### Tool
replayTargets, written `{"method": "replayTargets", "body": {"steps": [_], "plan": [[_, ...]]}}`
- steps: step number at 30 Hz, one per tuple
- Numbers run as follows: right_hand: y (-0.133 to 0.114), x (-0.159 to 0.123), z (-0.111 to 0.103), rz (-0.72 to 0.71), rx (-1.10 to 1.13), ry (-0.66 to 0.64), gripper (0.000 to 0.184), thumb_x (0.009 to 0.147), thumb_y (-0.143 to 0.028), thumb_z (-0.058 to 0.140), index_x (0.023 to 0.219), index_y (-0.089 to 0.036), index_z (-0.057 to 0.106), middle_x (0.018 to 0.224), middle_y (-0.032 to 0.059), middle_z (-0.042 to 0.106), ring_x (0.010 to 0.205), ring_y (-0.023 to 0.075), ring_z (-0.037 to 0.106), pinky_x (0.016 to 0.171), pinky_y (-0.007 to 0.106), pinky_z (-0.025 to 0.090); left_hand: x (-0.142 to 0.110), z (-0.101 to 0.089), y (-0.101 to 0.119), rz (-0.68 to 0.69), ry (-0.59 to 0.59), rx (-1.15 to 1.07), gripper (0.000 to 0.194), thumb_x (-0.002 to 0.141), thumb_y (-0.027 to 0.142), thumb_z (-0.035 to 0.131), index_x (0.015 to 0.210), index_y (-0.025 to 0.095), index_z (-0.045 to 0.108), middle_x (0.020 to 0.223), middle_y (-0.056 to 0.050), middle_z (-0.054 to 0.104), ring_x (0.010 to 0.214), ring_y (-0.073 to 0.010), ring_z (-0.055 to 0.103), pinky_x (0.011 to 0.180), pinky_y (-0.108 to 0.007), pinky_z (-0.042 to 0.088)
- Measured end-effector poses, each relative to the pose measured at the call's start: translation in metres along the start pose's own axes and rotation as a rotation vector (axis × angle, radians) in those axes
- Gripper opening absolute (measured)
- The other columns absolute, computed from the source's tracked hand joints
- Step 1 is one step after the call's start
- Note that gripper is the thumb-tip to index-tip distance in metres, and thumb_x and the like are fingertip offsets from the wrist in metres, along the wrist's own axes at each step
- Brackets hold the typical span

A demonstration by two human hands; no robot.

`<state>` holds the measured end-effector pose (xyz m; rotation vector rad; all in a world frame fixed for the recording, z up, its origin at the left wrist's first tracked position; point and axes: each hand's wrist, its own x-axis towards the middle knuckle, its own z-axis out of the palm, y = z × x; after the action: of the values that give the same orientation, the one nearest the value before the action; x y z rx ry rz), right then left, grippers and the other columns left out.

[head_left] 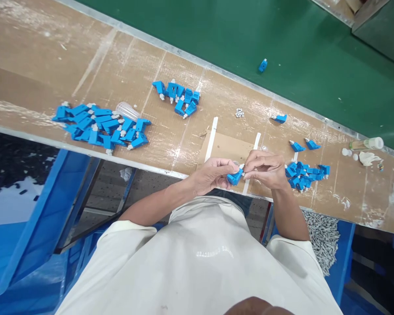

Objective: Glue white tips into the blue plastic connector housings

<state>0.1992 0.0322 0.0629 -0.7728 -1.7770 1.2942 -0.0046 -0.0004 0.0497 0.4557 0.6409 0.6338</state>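
My left hand is closed on a blue plastic part with a white tip, held just above the table's near edge. The fingers of my right hand are pinched together at the white end of that part; whatever small piece they grip is too small to make out. Beneath both hands lies a cardboard sheet taped down with white strips. Just right of my right hand is a pile of similar blue parts. Beyond the cardboard sits a little cluster of small white pieces.
A large heap of blue parts lies left, with a clear plastic cup against it. Another blue group is farther back. A green belt runs behind. Blue bins stand below; a bottle lies right.
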Motion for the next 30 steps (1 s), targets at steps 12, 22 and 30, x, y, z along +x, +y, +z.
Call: {"method": "replayTargets", "body": {"steps": [12,22,30], "plan": [[0.000,-0.014,0.001,-0.265,-0.237,0.039,0.005,0.089,-0.023,0.079,0.091,-0.024,0.084,0.077,0.0064,0.076,0.067,0.0161,0.070,0.060,0.028,0.055,0.001,0.003,-0.006,-0.102,0.065,-0.152,0.028,0.072,0.026,0.086,0.066,0.012,0.062,0.052,0.004,0.058,0.038,-0.0031,0.050,0.043,-0.014,0.045],[-0.005,-0.020,-0.001,-0.298,-0.398,0.026,0.012,0.091,-0.016,0.075,0.096,-0.023,0.082,0.080,0.0057,0.076,0.068,0.0159,0.070,0.061,0.026,0.056,0.003,0.007,-0.005,-0.267,0.177,-0.357,0.019,0.091,0.005,0.063,0.073,0.010,0.063,0.054,0.002,0.061,0.036,-0.0039,0.053,0.039,-0.009,0.046],[-0.003,-0.023,0.000,-0.313,-0.428,0.061,0.009,0.091,-0.020,0.074,0.090,-0.023,0.083,0.075,0.0058,0.076,0.064,0.0160,0.070,0.058,0.026,0.057,0.005,0.007,-0.008,-0.311,0.163,-0.419,0.022,0.096,0.005,0.058,0.074,0.011,0.060,0.053,0.002,0.061,0.036,-0.0044,0.056,0.039,-0.007,0.046]]}}
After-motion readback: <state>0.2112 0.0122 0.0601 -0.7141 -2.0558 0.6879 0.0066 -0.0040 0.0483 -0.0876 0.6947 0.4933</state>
